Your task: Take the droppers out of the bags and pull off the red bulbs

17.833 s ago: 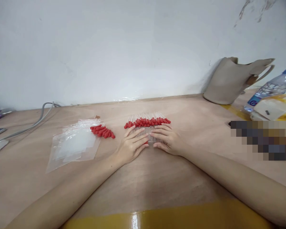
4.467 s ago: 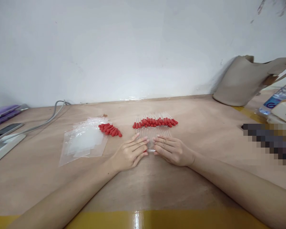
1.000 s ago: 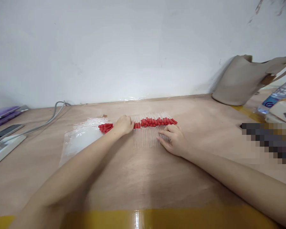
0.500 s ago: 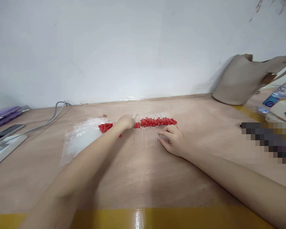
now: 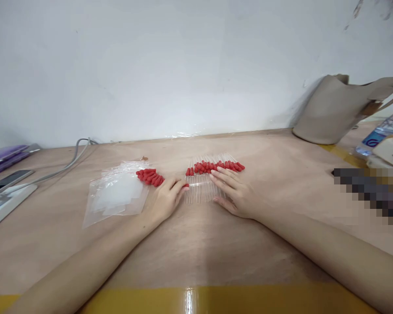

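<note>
Droppers (image 5: pixel 199 194) with thin clear tubes lie side by side in a row, their red rubber bulbs (image 5: pixel 205 167) forming a band across it. My left hand (image 5: pixel 167 196) is at the row's left end, fingers closed in a pinch, with a red rubber bulb (image 5: pixel 185 185) showing at the fingertips. Over the right part of the tubes rests my right hand (image 5: pixel 234 192), fingers stretched out and slightly apart; it covers some tubes and touches the lower edge of the red band. Left of my left hand sits a pile of loose red bulbs (image 5: pixel 149 176).
Clear plastic bags (image 5: pixel 114 196) lie under and beside the loose bulbs. Further left are a power strip (image 5: pixel 9 200), a grey cable (image 5: pixel 62 168), a phone (image 5: pixel 13 181) and purple packs (image 5: pixel 6 158). A beige bag (image 5: pixel 327 109) and a water bottle (image 5: pixel 380 135) stand right.
My left hand has come back toward me from the row's far left side, and a red bulb now shows at its fingertips. My right hand's fingers have stretched forward onto the row.
</note>
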`<state>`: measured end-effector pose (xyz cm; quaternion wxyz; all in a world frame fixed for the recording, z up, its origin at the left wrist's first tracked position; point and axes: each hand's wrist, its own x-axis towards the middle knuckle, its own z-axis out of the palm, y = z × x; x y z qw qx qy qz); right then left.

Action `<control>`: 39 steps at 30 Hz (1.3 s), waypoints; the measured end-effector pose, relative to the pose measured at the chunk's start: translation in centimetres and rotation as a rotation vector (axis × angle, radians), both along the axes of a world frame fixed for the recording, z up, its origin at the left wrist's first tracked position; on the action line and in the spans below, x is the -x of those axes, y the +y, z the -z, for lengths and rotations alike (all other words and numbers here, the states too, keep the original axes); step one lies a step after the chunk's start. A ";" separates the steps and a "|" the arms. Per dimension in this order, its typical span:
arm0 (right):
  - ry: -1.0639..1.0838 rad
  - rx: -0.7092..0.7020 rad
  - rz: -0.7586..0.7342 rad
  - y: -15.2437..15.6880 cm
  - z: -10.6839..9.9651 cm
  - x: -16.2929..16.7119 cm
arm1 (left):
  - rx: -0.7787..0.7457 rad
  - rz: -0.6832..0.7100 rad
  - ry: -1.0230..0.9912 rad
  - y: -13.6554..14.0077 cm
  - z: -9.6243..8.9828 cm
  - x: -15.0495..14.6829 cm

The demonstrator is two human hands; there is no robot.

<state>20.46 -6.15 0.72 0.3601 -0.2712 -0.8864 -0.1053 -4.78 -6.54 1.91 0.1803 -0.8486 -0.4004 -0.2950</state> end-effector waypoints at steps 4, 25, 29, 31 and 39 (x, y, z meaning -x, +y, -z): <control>-0.061 0.018 -0.014 0.2 0.1 0.1 | -0.011 0.071 0.020 -0.2 0.0 -1.1; -0.037 -0.045 -0.127 0.7 0.8 1.1 | -0.077 0.289 0.069 -0.3 0.6 -2.7; -0.012 -0.057 -0.130 0.7 0.7 1.1 | -0.104 0.320 0.031 -0.4 0.6 -2.8; -0.001 -0.063 -0.140 0.7 0.7 1.2 | -0.099 0.330 0.025 -0.5 0.6 -2.9; -0.048 -0.011 -0.145 0.5 0.9 1.1 | -0.053 0.321 0.039 -0.5 0.3 -3.1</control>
